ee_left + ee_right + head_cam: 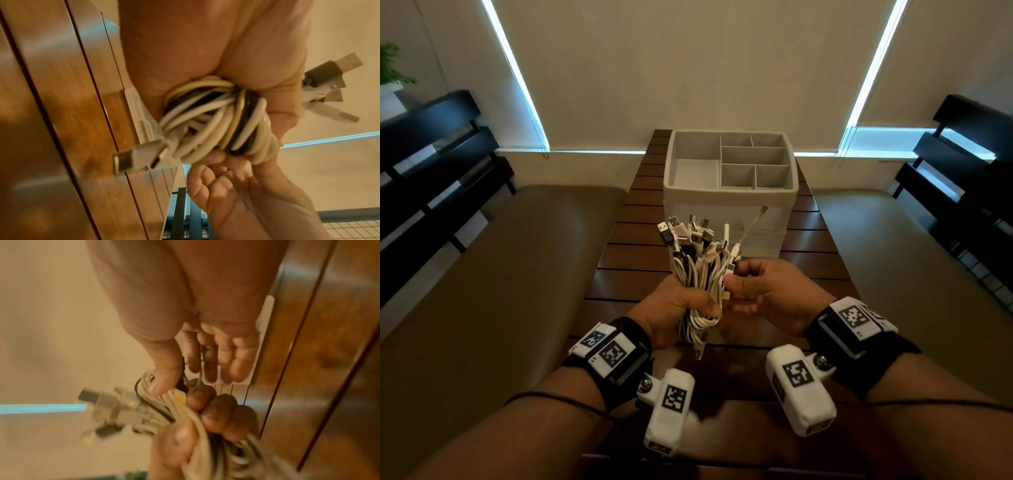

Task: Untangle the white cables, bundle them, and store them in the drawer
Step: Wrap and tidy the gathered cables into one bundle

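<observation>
Above the table (619, 270), left hand's (671, 308) grip clasps upright cable bundle (698, 270), plugs up.

A dark brown slatted wooden table (619, 270) runs between two olive-tan cushioned benches (493, 274) with black slatted backrests (431, 154). Cream roller blinds (688, 61) cover the windows behind, and a green leafy plant (392, 65) shows at the far left.

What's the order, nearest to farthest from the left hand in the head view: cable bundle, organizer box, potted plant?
1. Cable bundle: gripped in the left hand.
2. Organizer box: ahead, on the slatted table.
3. Potted plant: far left, by the wall.
</observation>
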Tool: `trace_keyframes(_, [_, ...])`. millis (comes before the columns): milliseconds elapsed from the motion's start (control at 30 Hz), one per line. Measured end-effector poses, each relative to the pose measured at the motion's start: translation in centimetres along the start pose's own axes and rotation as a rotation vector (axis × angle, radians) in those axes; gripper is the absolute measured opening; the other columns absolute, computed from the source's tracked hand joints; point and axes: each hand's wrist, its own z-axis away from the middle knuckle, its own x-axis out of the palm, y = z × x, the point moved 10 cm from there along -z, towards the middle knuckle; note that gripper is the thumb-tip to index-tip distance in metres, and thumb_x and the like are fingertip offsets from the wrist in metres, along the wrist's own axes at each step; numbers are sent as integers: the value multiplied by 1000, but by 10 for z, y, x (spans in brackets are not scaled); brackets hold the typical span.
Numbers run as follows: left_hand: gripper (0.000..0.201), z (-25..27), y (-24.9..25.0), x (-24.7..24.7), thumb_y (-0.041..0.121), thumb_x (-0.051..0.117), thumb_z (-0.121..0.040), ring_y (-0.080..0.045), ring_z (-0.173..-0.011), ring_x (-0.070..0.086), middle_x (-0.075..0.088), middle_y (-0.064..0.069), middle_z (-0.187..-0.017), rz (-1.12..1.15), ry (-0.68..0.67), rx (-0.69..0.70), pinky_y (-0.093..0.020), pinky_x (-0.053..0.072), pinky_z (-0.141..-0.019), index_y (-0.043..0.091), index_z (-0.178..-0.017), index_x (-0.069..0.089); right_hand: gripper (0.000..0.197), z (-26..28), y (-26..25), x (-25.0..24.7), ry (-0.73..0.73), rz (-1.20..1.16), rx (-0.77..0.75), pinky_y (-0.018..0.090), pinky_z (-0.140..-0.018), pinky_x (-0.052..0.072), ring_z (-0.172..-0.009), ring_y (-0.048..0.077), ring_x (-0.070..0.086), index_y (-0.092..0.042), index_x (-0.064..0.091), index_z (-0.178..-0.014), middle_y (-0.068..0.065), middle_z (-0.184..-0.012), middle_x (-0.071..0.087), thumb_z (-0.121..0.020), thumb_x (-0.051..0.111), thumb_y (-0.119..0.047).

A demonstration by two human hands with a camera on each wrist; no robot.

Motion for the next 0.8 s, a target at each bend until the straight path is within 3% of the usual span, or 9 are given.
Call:
trace_keyframes(133, [38,2,-9,1,-16,52,-58,-19,-60,66,67,-10,-71,36,1,-22,-27,53,-54,-1,-92,62,59,-2,2,1,0,-241,-10,35,-59,56,-82,29,70,0,47,-125,19,-105,67,-70,68,6])
trace_keyframes(200, [37,1,-16,-2,-13,56,-59,-22,-63,66,65,-13,-73,32,34,-55,-30,55,-57,-3,-93,63,55,-4,5,-3,55,-269,-44,35,-54,55,-75,28,69,0,45,-126,19,-102,67,-76,63,13])
trace_keyframes(333, [39,2,-28,-3,-7,62,-65,-23,-69,67,66,-14,-80,69,59,-130,-32,57,-64,-2,-104,64,32,-6,10,-10,152,-27,-128,36,-57,55,-71,22,66,2,54,-112,11,-87,68,-82,62,10])
trace_keyframes(433, [32,1,-32,-4,1,70,-72,-20,-76,69,69,-13,-86,104,94,-145,-29,57,-64,0,-104,67,27,-6,13,-16,214,48,-173,30,-56,53,-64,18,66,2,60,-105,9,-81,70,-80,67,7])
trace_keyframes(500, [30,0,-37,-6,0,71,-73,-21,-75,70,70,-14,-86,120,124,-172,-29,57,-64,-2,-103,68,21,-5,15,-16,230,82,-203,33,-58,52,-61,20,64,-2,64,-98,9,-78,71,-79,68,5])
trace_keyframes(567, [33,1,-42,-8,-4,69,-67,-23,-68,70,69,-17,-82,123,146,-203,-32,58,-63,-5,-100,67,17,-3,12,-15,243,147,-233,33,-60,53,-68,19,67,-11,68,-89,4,-78,72,-80,69,3])
trace_keyframes(633, [41,1,-44,-8,-8,69,-59,-30,-71,69,68,-23,-88,86,153,-214,-38,58,-69,-9,-101,67,15,-2,11,-12,196,144,-222,26,-60,53,-73,14,68,-15,70,-91,-2,-78,73,-84,67,-2])
trace_keyframes(700, [47,0,-41,-9,-11,69,-55,-36,-79,70,67,-29,-95,40,164,-181,-42,58,-74,-12,-102,68,18,0,15,3,23,-17,-145,25,-60,54,-75,14,68,-11,65,-105,0,-86,72,-87,63,-8])
trace_keyframes(800, [40,-1,-32,-11,-5,70,-61,-36,-88,70,71,-27,-99,-130,207,-121,-50,56,-87,-6,-101,70,47,0,17,23,-104,-138,-89,26,-59,53,-79,17,69,-8,55,-119,3,-90,71,-75,71,-13])
